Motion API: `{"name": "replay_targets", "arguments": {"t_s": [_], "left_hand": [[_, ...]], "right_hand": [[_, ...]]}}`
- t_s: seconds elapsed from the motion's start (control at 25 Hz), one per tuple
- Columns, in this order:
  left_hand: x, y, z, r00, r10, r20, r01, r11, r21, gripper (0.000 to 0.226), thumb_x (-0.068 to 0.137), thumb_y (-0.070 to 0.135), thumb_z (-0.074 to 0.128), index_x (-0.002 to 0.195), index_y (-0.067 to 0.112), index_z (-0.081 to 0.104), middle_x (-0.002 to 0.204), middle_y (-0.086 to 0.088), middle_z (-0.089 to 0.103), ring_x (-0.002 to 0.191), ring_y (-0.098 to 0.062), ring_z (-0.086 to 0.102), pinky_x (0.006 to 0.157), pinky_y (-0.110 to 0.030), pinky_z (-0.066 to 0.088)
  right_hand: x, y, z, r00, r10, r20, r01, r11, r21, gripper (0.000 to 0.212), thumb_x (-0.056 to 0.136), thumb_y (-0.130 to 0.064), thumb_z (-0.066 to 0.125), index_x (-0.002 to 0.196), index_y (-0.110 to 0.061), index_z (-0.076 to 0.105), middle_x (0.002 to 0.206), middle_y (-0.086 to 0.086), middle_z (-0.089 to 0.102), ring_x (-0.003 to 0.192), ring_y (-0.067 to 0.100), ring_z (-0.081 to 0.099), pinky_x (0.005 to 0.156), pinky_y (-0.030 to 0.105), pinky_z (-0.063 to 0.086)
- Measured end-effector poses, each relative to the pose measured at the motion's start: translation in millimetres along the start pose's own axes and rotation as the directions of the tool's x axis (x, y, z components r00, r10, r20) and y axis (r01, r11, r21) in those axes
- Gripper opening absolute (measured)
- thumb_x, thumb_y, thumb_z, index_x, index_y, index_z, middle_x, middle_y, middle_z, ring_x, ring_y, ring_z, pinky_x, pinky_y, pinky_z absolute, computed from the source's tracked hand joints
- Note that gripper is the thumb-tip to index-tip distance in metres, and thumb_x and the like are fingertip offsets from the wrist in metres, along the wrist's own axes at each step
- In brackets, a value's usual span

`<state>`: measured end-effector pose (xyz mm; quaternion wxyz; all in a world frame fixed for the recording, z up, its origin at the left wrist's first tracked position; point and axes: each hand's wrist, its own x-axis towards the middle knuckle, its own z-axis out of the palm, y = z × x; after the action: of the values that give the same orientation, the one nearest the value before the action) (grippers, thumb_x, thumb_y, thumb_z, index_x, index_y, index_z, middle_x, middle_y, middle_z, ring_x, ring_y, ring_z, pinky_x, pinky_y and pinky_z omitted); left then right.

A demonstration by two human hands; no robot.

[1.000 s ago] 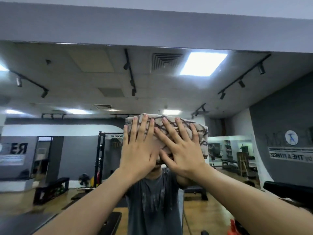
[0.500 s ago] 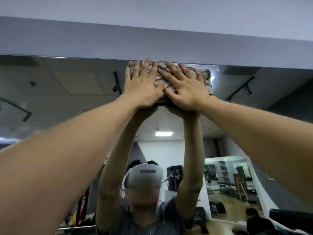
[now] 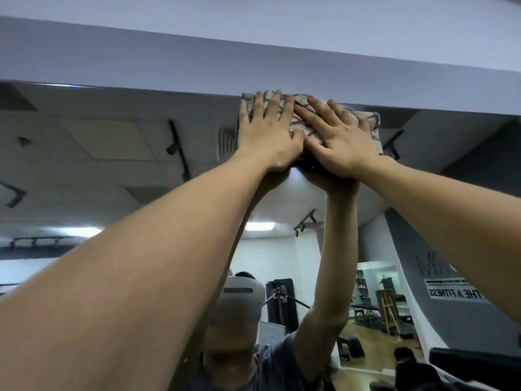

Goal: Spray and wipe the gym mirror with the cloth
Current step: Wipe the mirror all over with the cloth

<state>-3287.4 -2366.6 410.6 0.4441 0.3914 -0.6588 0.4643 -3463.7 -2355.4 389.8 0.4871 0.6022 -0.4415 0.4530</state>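
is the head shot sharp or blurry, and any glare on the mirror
Head view: slightly soft overall, wide-angle bend in the forearms; the cloth under left hand and right hand is readable; a reflected ceiling light glows on the mirror without washing it out.

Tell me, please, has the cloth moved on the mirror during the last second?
Yes. The cloth has gone up the mirror to its top edge, under both flat hands.

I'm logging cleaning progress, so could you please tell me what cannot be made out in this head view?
- Middle of the cloth: covered by the left hand and right hand pressing it flat.
- Spray bottle: not in view.
- Streaks or wetness on the mirror: motion blur and reflections mask them.
- Mirror's lower part: hidden by both forearms and the bottom edge.
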Motion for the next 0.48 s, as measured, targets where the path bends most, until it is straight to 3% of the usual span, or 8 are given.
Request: {"name": "replay_targets", "arguments": {"t_s": [0.2, 0.32, 0.48], "left_hand": [[-43.0, -11.4, 3.8, 1.000, -0.024, -0.020, 0.024, 0.999, 0.043, 0.069, 0.104, 0.045, 0.024, 0.166, 0.024, 0.001, 0.174, -0.002, -0.003, 0.160, -0.026, -0.006, 0.128, -0.052, -0.005], [-103.2, -49.0, -1.4, 0.994, -0.103, -0.048, 0.106, 0.992, 0.067, 0.076, 0.096, 0.051, 0.018, 0.166, 0.023, 0.005, 0.174, -0.003, 0.002, 0.160, -0.027, 0.000, 0.128, -0.053, 0.000], [-211.2, -121.0, -14.3, 0.974, -0.221, -0.044, 0.224, 0.971, 0.079, 0.077, 0.095, 0.050, 0.021, 0.165, 0.018, 0.014, 0.173, -0.009, 0.009, 0.159, -0.031, 0.006, 0.126, -0.059, 0.007]], "right_hand": [[-24.9, -30.0, 12.0, 1.000, -0.018, 0.003, 0.018, 0.999, 0.039, 0.071, 0.094, -0.069, 0.013, 0.163, -0.054, 0.011, 0.177, -0.012, 0.005, 0.163, 0.026, 0.003, 0.125, 0.058, 0.002], [-46.7, -84.8, 19.8, 0.988, -0.140, 0.063, 0.135, 0.988, 0.081, 0.073, 0.096, -0.067, 0.014, 0.166, -0.047, 0.010, 0.178, -0.006, 0.002, 0.163, 0.031, -0.004, 0.126, 0.061, -0.003], [-93.8, -186.3, 34.5, 0.934, -0.340, 0.106, 0.318, 0.930, 0.182, 0.072, 0.102, -0.060, 0.036, 0.168, -0.038, 0.017, 0.178, -0.001, 0.001, 0.162, 0.035, -0.011, 0.123, 0.063, -0.014]]}}
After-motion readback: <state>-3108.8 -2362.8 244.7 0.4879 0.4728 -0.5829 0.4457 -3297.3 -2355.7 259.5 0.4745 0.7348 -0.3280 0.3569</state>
